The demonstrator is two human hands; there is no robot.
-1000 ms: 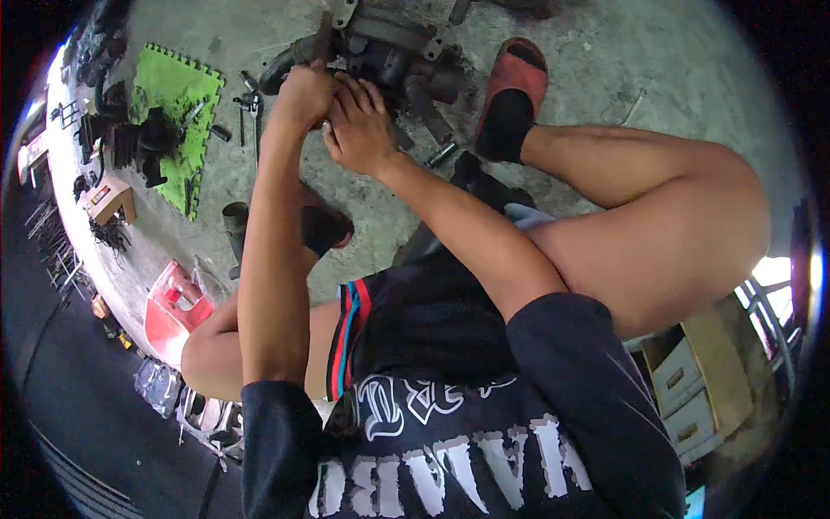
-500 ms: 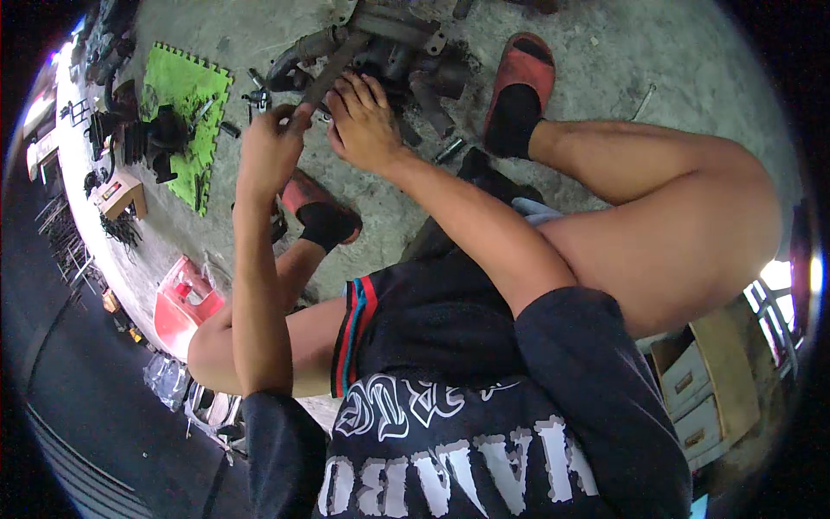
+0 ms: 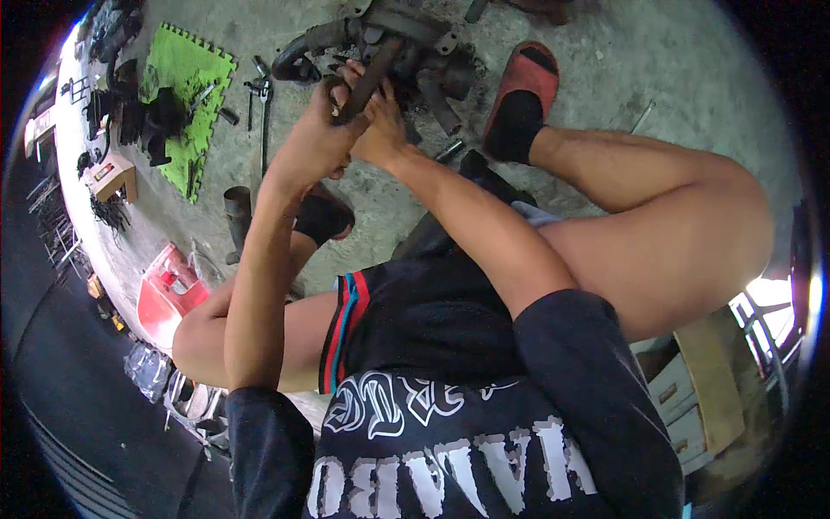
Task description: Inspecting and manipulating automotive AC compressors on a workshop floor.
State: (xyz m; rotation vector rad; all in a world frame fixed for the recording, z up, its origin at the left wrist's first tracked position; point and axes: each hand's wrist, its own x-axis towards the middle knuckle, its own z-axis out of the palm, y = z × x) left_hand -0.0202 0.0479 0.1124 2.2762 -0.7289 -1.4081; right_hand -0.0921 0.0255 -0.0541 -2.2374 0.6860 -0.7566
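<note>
My left hand is closed round the near end of a dark, flat metal bar. The bar slants up and away, its far end over a greasy dark metal engine part with pipe stubs and bolt flanges on the floor. Just right of and partly behind the bar is my right hand, fingers bent together against the near left side of that part. The bar hides some of those fingers, and whatever they pinch cannot be made out.
A ratchet wrench and a socket lie on the concrete, left of my hands. Beyond them, a green foam mat carries dark metal parts. A metal cylinder stands near my left foot; a small socket lies right of my hands.
My left hand has moved right and closer to my right hand, tilting the bar more upright. My right hand's fingers have curled in behind the bar. The ratchet wrench now shows more fully.
</note>
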